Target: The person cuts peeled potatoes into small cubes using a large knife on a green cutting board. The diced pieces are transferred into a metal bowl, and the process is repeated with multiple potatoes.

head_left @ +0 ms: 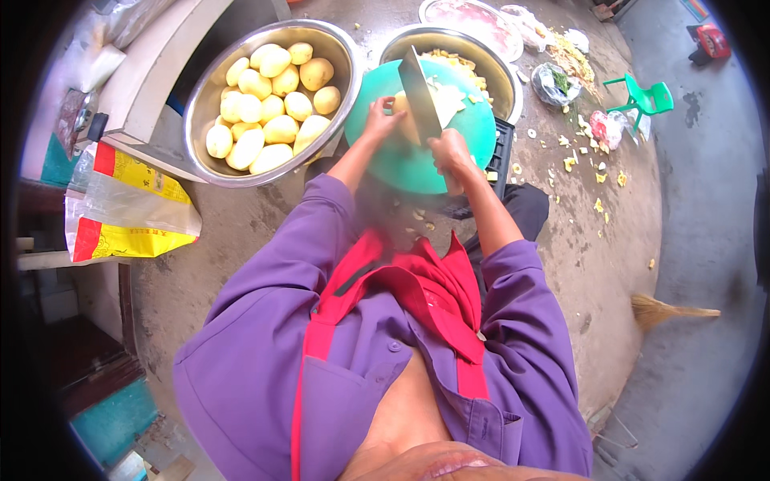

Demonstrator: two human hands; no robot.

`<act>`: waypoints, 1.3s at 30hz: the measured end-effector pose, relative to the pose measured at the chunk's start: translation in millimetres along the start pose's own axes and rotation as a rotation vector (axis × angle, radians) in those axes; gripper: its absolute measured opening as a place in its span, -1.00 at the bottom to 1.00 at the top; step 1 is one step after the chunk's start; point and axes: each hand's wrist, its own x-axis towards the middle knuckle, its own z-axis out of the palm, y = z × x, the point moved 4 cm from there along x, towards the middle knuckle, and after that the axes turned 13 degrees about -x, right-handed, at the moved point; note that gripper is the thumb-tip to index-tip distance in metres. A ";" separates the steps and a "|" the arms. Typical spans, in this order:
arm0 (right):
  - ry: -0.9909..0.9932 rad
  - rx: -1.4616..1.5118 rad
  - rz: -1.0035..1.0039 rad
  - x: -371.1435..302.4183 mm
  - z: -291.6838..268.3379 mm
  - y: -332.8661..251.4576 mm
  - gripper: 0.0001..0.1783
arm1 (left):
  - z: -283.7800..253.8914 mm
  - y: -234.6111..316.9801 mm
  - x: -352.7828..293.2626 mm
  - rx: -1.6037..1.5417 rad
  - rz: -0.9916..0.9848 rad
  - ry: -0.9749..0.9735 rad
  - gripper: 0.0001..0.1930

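On my remote feed, a wide silver metal basin (pixel 346 72) sits at eleven o'clock; at twelve, over a round green board (pixel 401 167), the left hand (pixel 383 120) clamps a peeled pale-yellow potato (pixel 406 124); at one, the right hand (pixel 453 152) grips a broad steel cleaver (pixel 419 92). I judge this slicing; the next stroke calls for left-hand clearance.

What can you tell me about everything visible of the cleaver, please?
The cleaver has a broad, flat, grey, metal-looking blade; its handle is mostly hidden in the right hand, which grips it. It is held over the round green cutting board, tip away from the person, with pale potato pieces to its right. Whether its edge touches the board is unclear.
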 end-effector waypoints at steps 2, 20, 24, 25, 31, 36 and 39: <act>0.050 0.079 -0.008 -8.3 -2.6 -2.0 -0.68 | -1.2 12.7 0.9 0.057 -0.023 -0.023 -0.42; 0.026 -0.002 -0.127 -25.9 6.1 -2.0 -0.71 | -16.0 50.8 -90.9 -0.266 -0.101 0.224 -0.50; 0.291 0.016 -0.375 -76.4 -19.1 -36.3 -0.69 | -29.9 103.1 -98.7 -0.150 0.206 0.332 -0.58; 0.385 0.015 -0.463 -80.1 -19.2 -38.6 -0.70 | -33.5 110.0 -103.4 -0.130 0.224 0.364 -0.58; -0.153 -0.290 0.050 -17.7 48.1 2.3 -0.70 | -18.9 -4.5 -99.5 0.016 -0.152 0.221 -0.28; -0.001 -0.220 -0.112 -18.2 48.3 5.9 -0.70 | -15.2 -29.6 -83.0 -0.052 -0.155 0.216 -0.31; 0.070 0.108 -0.100 -45.1 15.8 14.7 -0.71 | -5.3 12.8 -88.2 -0.279 -0.217 0.089 -0.30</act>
